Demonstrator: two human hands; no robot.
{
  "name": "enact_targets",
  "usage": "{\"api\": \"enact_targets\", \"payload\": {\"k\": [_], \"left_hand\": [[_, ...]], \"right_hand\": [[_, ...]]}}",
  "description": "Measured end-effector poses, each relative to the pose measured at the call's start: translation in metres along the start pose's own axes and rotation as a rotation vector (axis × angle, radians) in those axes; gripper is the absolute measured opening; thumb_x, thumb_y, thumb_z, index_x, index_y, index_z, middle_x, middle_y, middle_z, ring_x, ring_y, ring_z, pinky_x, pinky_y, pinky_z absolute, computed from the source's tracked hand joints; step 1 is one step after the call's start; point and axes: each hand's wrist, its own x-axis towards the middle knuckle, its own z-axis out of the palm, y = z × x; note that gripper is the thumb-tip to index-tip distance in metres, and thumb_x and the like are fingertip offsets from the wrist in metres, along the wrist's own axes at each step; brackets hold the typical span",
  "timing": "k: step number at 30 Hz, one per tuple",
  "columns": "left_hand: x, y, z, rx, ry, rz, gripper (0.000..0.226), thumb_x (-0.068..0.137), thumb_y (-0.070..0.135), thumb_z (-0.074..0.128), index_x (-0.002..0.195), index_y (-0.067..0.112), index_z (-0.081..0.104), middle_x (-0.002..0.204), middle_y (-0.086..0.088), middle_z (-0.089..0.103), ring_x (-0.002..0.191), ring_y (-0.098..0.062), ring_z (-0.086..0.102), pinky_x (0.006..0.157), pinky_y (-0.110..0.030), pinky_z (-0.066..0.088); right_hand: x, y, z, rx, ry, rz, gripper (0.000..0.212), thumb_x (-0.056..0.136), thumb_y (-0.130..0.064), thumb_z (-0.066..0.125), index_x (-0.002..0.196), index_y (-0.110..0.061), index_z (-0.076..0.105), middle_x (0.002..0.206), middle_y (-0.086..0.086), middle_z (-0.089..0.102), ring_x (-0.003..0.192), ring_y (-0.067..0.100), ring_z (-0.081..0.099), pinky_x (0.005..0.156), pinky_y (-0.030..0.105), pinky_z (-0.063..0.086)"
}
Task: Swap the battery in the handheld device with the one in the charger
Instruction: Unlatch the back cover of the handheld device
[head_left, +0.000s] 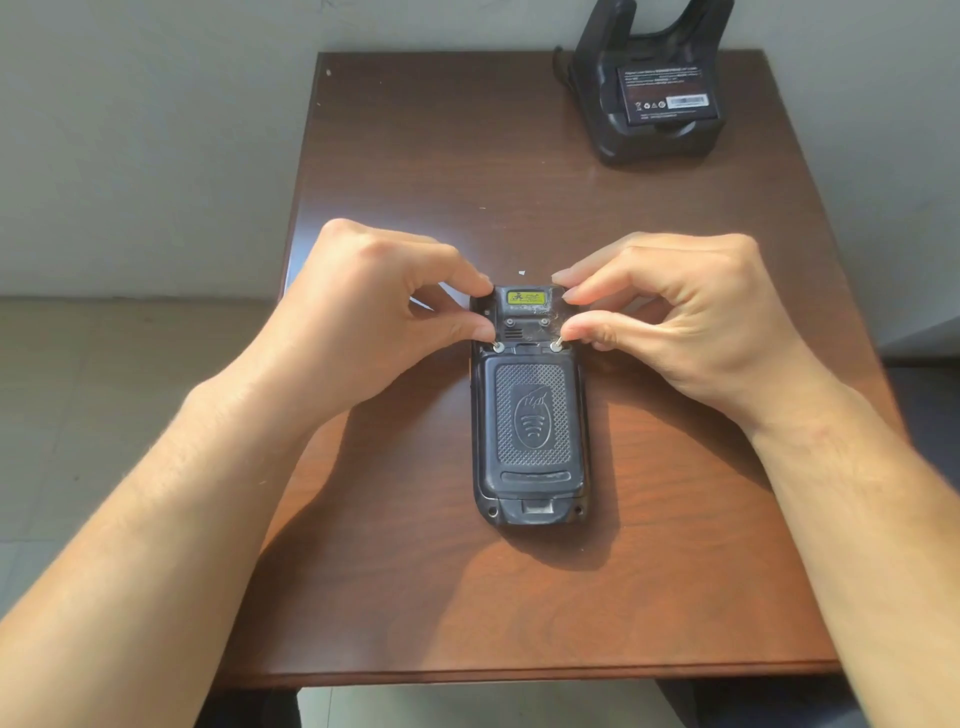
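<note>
1. The handheld device lies face down in the middle of the table, with free wood around it.
2. The left hand and right hand pinch its top corners beside two silver screws.
3. The charger, holding a battery, stands at the far right corner.

Charger top cut off

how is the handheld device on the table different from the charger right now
The handheld device lies flat, back up, in the middle of the table; the charger stands upright at the far right corner. Both hands, left hand and right hand, touch the device; nothing touches the charger. The device's cover is on; the charger's battery shows. Both are black.
</note>
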Motion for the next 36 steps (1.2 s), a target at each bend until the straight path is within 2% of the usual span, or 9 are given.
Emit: {"api": "enact_targets", "payload": {"k": [6, 17, 28, 33, 36], "left_hand": [[-0.001, 0.005, 0.002, 0.035, 0.025, -0.019, 0.024, 0.073, 0.026, 0.086, 0.09, 0.012, 0.079, 0.081, 0.001, 0.077, 0.064, -0.009, 0.073, 0.066, -0.029, 0.058], [0.001, 0.008, 0.001, 0.022, -0.015, -0.101, 0.024, 0.075, 0.028, 0.085, 0.093, 0.016, 0.076, 0.077, 0.012, 0.067, 0.069, 0.002, 0.07, 0.068, -0.02, 0.056], [0.0, 0.01, 0.003, 0.026, -0.023, -0.134, 0.023, 0.076, 0.028, 0.084, 0.094, 0.017, 0.075, 0.079, 0.013, 0.068, 0.071, -0.001, 0.071, 0.069, -0.021, 0.056], [0.0, 0.008, 0.003, -0.028, -0.051, -0.188, 0.024, 0.076, 0.029, 0.084, 0.096, 0.021, 0.074, 0.079, 0.016, 0.069, 0.073, 0.0, 0.072, 0.073, -0.018, 0.056], [0.002, 0.003, 0.004, -0.122, -0.097, -0.238, 0.032, 0.077, 0.026, 0.083, 0.107, 0.025, 0.074, 0.094, 0.012, 0.074, 0.076, -0.001, 0.072, 0.081, -0.026, 0.057]], "right_hand": [[0.0, 0.0, 0.0, -0.006, 0.006, -0.008, 0.022, 0.081, -0.019, 0.086, 0.089, 0.001, 0.078, 0.101, 0.008, 0.078, 0.069, 0.003, 0.073, 0.063, 0.024, 0.06], [0.001, -0.002, 0.0, -0.025, -0.002, -0.009, 0.021, 0.082, -0.02, 0.086, 0.088, -0.002, 0.077, 0.101, 0.006, 0.077, 0.073, 0.007, 0.074, 0.064, 0.027, 0.061], [0.001, -0.004, 0.0, -0.049, -0.022, 0.017, 0.022, 0.082, -0.02, 0.086, 0.089, -0.002, 0.076, 0.103, 0.006, 0.076, 0.074, 0.011, 0.074, 0.06, 0.037, 0.06], [0.001, -0.009, 0.0, -0.059, -0.027, 0.048, 0.02, 0.083, -0.019, 0.085, 0.09, -0.003, 0.075, 0.103, 0.005, 0.075, 0.074, 0.009, 0.073, 0.061, 0.034, 0.06], [-0.001, -0.019, 0.0, -0.142, -0.012, 0.017, 0.013, 0.089, -0.018, 0.08, 0.095, -0.007, 0.077, 0.101, 0.004, 0.073, 0.077, 0.01, 0.069, 0.066, 0.024, 0.057]]}}
